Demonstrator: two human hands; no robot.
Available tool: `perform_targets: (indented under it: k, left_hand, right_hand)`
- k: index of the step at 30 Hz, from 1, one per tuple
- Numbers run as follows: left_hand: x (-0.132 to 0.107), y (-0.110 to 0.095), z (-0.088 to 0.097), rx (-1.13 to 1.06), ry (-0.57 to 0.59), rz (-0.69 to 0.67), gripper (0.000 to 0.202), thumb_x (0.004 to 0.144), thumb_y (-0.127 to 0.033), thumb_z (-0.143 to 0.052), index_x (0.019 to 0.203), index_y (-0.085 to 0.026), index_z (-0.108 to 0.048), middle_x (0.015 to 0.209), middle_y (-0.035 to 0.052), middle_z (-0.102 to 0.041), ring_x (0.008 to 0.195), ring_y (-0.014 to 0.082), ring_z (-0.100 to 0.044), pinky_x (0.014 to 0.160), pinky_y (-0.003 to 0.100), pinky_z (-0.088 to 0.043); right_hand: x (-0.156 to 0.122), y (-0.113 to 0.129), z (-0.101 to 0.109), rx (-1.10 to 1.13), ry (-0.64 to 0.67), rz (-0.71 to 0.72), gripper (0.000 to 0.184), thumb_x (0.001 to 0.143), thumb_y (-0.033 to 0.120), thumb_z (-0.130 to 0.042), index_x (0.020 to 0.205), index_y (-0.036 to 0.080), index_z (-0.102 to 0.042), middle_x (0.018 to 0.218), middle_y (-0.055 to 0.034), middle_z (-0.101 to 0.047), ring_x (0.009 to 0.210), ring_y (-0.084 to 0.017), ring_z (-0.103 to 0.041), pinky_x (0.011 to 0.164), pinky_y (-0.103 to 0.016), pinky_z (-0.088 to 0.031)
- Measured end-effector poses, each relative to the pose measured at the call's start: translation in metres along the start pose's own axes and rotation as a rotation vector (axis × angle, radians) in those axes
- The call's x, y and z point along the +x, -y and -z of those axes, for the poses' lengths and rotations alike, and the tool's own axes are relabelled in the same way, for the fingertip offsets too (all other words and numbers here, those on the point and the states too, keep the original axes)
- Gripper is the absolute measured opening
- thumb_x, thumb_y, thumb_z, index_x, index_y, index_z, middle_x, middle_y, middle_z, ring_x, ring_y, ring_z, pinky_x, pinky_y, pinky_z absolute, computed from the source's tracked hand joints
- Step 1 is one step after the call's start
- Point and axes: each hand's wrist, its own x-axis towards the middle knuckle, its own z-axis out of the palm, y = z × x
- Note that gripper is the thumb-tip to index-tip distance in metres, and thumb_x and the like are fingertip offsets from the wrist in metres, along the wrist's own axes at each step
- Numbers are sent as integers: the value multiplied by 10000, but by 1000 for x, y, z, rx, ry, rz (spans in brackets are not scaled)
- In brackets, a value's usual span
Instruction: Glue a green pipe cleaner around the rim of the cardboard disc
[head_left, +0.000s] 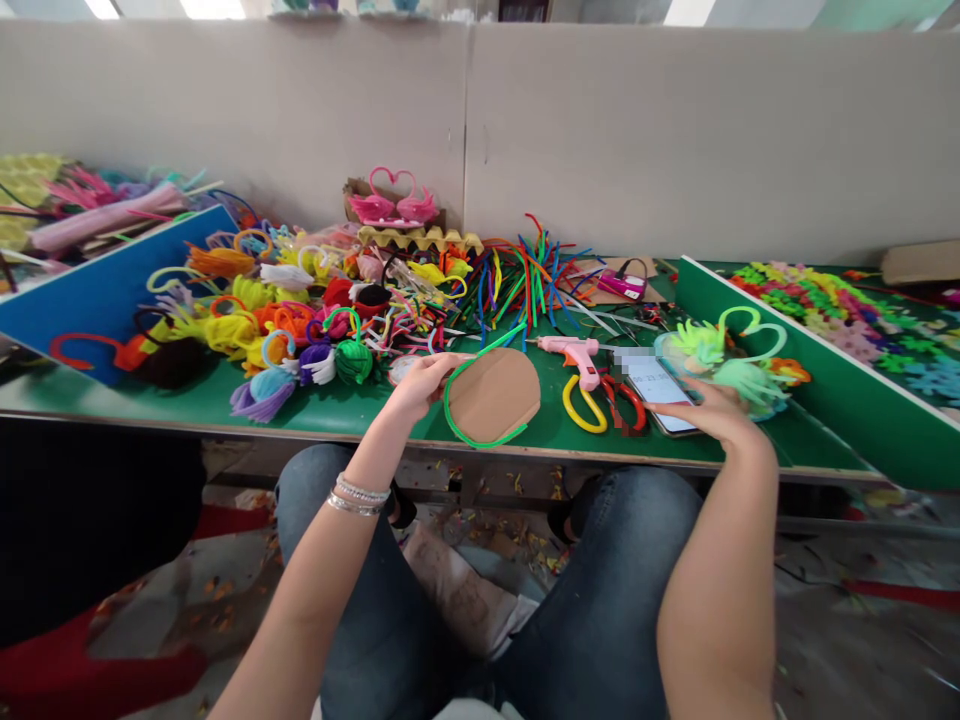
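Note:
My left hand point(424, 380) pinches the rim of a round cardboard disc point(495, 395), which has a green pipe cleaner point(461, 432) running along its edge. The disc rests on the green table point(300, 405) near its front edge. My right hand point(705, 408) lies on a smartphone point(660, 385) with a lit screen, fingers curled over its lower right part. A pink glue gun point(574, 352) and yellow-handled scissors point(583, 405) lie between the two hands.
Piles of coloured pipe-cleaner swans point(285, 320) and loose pipe cleaners point(525, 270) fill the table's back. A blue board point(105, 290) slants on the left, a green board point(825, 390) on the right. Green swans point(739, 355) sit beside the phone. Grey partition behind.

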Motion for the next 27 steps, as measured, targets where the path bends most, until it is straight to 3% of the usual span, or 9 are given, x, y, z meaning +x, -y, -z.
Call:
perform_targets:
  k: [2,4,8,12,14,16,20,23,27]
  left_hand:
    - [0,-1,-1,-30,-14,12,264,635,-351,-685,820,-177,-755,693,16,-698,586,111,-576,486,193,-381]
    - [-1,-2,-2,-56,-25,32,268,631,-349,-692,823,-174,-756,679,15,-692,546,95,-554,467,190,-365]
    - [-3,-6,-3,-92,-43,52,274,607,-339,-715,818,-169,-756,617,-4,-658,479,65,-493,427,179,-317]
    - [-4,-7,-3,-97,-40,57,260,609,-331,-713,804,-164,-756,596,-9,-642,467,59,-470,416,175,-297]
    - [-5,-7,-3,-80,-27,55,252,621,-332,-703,802,-164,-755,619,-2,-654,483,65,-483,425,176,-306]
    - [-5,-7,-3,-61,-16,46,241,634,-327,-691,803,-166,-753,662,8,-674,508,73,-503,438,178,-319]
    - [-7,-8,-6,-41,5,29,237,643,-325,-687,807,-167,-753,720,22,-699,527,80,-517,439,178,-314]
    - [-7,-8,-6,-24,6,23,242,651,-331,-686,813,-163,-753,726,27,-704,533,85,-525,442,179,-313]
    - [-4,-5,-5,-57,5,0,260,657,-344,-684,839,-173,-751,744,18,-709,579,97,-558,479,181,-353]
  right_hand:
    - [-4,6,6,-38,73,-48,775,604,590,-691,1224,137,-583,1295,-264,-478,1169,-416,-453,878,-463,-402]
    - [-12,16,18,-26,56,-55,681,633,563,-682,1179,161,-618,1253,-225,-536,1144,-389,-488,893,-446,-402]
    - [-39,43,48,88,-309,-154,338,689,471,-645,892,208,-705,918,-127,-691,891,-312,-623,790,-419,-457]
    - [-67,81,71,383,-549,64,283,752,420,-587,854,174,-681,783,-91,-692,703,-205,-644,685,-317,-494]
    - [-74,105,72,495,-519,174,345,794,461,-541,919,163,-662,765,-84,-685,644,-185,-635,621,-299,-492]
    - [-76,130,65,495,-388,352,357,833,484,-498,969,187,-642,781,-63,-683,687,-184,-640,649,-307,-498]
    - [-75,172,28,418,-165,632,386,845,483,-509,1114,214,-573,1026,-89,-682,917,-228,-637,794,-370,-495]
    - [-74,186,-3,447,-3,701,430,878,524,-439,1168,219,-530,1085,-99,-669,981,-243,-627,809,-381,-492]
    - [-74,185,-28,551,144,638,445,909,561,-333,1109,227,-548,966,-67,-686,942,-227,-638,761,-339,-489]
